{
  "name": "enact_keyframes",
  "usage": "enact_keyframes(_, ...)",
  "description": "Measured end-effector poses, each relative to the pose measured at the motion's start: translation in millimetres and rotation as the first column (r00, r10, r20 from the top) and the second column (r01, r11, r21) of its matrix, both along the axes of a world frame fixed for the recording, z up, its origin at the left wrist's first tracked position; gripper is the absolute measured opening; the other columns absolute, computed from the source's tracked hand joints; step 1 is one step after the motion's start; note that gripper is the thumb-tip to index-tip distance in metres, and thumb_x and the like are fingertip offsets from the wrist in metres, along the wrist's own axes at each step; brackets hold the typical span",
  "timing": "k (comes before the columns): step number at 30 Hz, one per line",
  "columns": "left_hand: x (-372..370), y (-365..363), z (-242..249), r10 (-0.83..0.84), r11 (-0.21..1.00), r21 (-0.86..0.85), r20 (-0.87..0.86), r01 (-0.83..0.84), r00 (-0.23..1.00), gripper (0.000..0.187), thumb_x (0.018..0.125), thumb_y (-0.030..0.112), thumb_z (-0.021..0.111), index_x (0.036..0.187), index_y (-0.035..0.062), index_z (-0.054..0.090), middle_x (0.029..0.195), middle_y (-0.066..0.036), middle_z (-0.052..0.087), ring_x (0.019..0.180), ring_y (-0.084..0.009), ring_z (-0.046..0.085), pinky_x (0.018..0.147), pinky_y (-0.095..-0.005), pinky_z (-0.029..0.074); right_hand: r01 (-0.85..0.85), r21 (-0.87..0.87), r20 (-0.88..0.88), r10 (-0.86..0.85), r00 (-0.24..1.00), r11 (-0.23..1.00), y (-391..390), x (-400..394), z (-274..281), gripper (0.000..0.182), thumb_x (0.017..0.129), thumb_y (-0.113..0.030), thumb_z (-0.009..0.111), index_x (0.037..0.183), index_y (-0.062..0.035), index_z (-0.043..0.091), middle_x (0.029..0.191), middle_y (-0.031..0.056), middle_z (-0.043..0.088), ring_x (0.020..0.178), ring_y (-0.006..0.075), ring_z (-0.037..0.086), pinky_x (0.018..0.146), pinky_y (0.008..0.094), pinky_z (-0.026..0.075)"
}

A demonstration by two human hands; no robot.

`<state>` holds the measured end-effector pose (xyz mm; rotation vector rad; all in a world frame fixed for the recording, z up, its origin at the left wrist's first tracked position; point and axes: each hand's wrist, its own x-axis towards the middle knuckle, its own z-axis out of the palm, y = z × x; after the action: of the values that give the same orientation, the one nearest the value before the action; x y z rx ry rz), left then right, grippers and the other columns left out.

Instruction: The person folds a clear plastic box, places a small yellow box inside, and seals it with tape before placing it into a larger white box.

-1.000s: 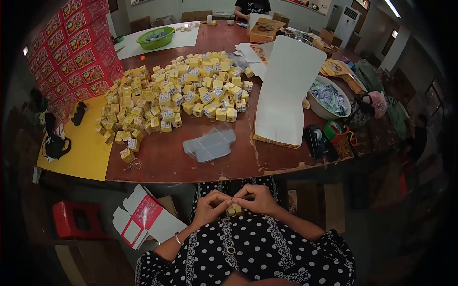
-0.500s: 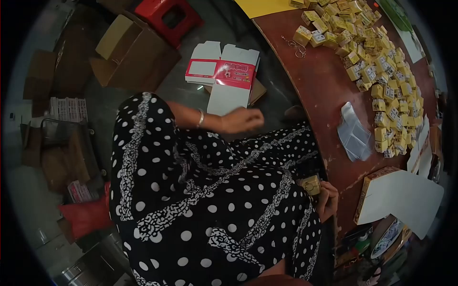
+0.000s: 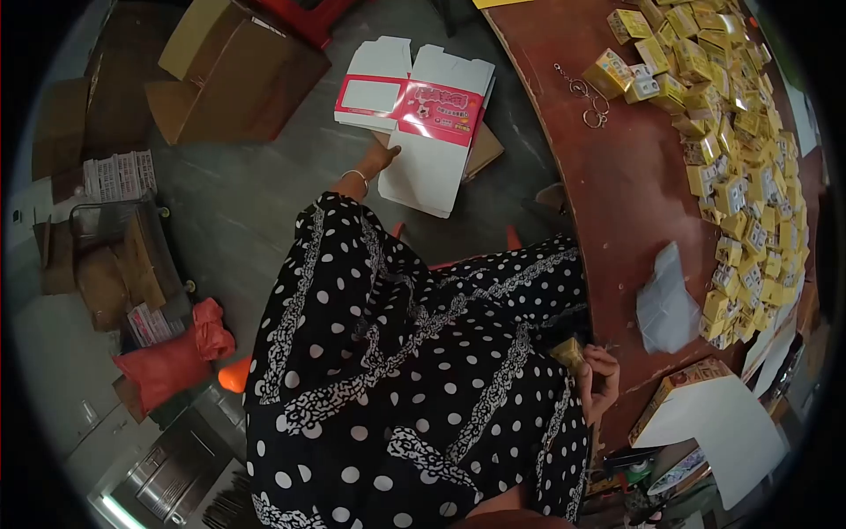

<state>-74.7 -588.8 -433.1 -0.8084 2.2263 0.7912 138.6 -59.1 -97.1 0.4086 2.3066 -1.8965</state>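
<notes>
My left hand (image 3: 374,160), with a bracelet at the wrist, is at the near left edge of flattened pink-and-white cartons (image 3: 438,113). A fingertip lies over the white flap, and the hand is closed on that edge; the fingers beneath are hidden. Beside the table's edge, my right hand (image 3: 601,381) is closed round a small yellow box (image 3: 568,354), which sticks out past its fingers near the polka-dot clothing.
Many small yellow boxes (image 3: 749,198) cover the far side of the brown table (image 3: 617,185). Key rings (image 3: 592,108), clear plastic bags (image 3: 667,304) and an open white carton (image 3: 705,419) are also there. A cardboard box (image 3: 242,84) and red sack (image 3: 167,366) stand left.
My left hand has moved left and up, onto the edge of the flattened cartons. The right hand still holds the small yellow box, now turned. The view has shifted.
</notes>
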Motion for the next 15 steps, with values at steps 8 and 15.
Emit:
enact_keyframes(8,39.3,-8.2,-115.2,0.324,0.942,0.149,-0.156,-0.302,0.933,0.106,0.082,0.052,0.080,0.145,-0.0190,0.033,0.144,-0.033,0.051,0.136,-0.0408,0.051,0.110,-0.0399,0.043,0.037,0.088,0.001,-0.037,0.999,0.995,-13.8,-21.5,-0.9,0.005,0.093,0.000,0.067,0.097,0.0016,0.066,0.108,0.0148,0.067,0.113,0.0285,0.060,0.105,0.0424,0.043)
enact_keyframes(15,17.8,-8.9,-99.4,0.249,0.965,0.070,0.065,-0.253,0.966,0.100,0.074,0.049,0.088,0.137,-0.0172,0.048,0.128,-0.028,0.065,0.121,-0.0350,0.063,0.104,-0.0402,0.048,0.000,0.155,0.011,-0.002,1.000,0.988,-10.7,-28.5,-0.4,0.006,0.093,-0.001,0.067,0.098,0.0018,0.065,0.106,0.0152,0.067,0.112,0.0293,0.060,0.104,0.0439,0.043)
